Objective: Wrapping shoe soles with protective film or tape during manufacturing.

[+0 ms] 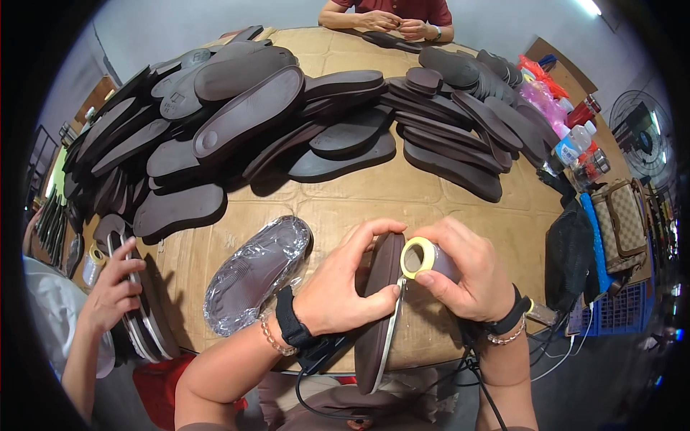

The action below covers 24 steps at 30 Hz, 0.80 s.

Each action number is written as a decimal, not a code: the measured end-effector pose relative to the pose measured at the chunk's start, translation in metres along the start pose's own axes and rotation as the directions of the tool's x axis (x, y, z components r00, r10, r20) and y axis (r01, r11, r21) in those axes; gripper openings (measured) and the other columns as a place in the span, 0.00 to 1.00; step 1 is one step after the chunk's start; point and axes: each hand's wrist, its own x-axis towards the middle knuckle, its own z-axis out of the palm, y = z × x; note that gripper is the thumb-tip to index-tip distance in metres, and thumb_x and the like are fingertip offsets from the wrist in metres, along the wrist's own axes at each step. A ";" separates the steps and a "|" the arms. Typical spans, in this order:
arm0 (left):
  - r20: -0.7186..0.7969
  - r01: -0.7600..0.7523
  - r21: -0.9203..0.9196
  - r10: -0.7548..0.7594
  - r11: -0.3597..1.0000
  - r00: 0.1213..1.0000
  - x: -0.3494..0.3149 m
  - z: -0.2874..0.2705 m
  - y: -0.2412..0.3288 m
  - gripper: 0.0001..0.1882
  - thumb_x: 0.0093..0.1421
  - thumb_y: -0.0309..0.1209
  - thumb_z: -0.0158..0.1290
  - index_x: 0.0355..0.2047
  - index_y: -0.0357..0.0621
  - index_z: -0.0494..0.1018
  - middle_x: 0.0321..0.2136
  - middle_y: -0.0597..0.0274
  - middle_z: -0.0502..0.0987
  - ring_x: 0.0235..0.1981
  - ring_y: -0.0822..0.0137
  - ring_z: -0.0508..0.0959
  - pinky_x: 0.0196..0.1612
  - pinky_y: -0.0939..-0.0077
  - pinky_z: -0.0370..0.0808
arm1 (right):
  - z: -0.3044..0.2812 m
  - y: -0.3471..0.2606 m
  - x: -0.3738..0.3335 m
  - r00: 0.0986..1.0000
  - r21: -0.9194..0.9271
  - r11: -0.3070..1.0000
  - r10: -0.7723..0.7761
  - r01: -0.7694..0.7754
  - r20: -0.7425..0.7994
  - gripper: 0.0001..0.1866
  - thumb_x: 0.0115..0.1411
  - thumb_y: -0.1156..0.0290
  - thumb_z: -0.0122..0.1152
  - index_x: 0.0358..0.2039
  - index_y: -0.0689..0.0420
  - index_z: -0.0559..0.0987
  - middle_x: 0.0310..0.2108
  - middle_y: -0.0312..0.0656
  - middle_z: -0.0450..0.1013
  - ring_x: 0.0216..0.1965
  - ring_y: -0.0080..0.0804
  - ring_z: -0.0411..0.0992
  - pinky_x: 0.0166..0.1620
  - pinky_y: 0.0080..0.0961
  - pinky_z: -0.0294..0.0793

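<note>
My left hand (327,291) grips a dark brown shoe sole (372,337) with a pale edge, held on its side, thumb against the pale strip and fingers over the far face. In my right hand (467,273) is a roll of clear film (443,269) with a yellow core ring. The roll's ring end touches or nearly touches the upper edge of the sole; whether film is stuck there is hard to make out. Left of my hands, a sole wrapped in shiny clear film (259,273) lies on the cardboard-covered table (460,215).
A heap of dark soles (248,115) spans the far side. At the left a co-worker's hand (115,287) touches upright soles (147,316); another person's hands (395,25) are at the far edge. A bottle (573,146), a checkered bag (619,223) and cables (474,363) are rightward.
</note>
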 end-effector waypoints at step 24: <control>0.000 -0.155 0.155 0.157 0.976 0.988 0.001 -0.001 -0.011 0.47 0.55 0.33 0.60 0.74 0.45 0.55 0.64 0.47 0.64 0.62 0.53 0.70 0.58 0.58 0.79 | 0.020 0.009 0.004 0.931 -0.273 0.962 -0.119 0.022 -0.345 0.29 0.41 0.62 0.86 0.44 0.58 0.83 0.37 0.44 0.76 0.34 0.43 0.78 0.36 0.35 0.79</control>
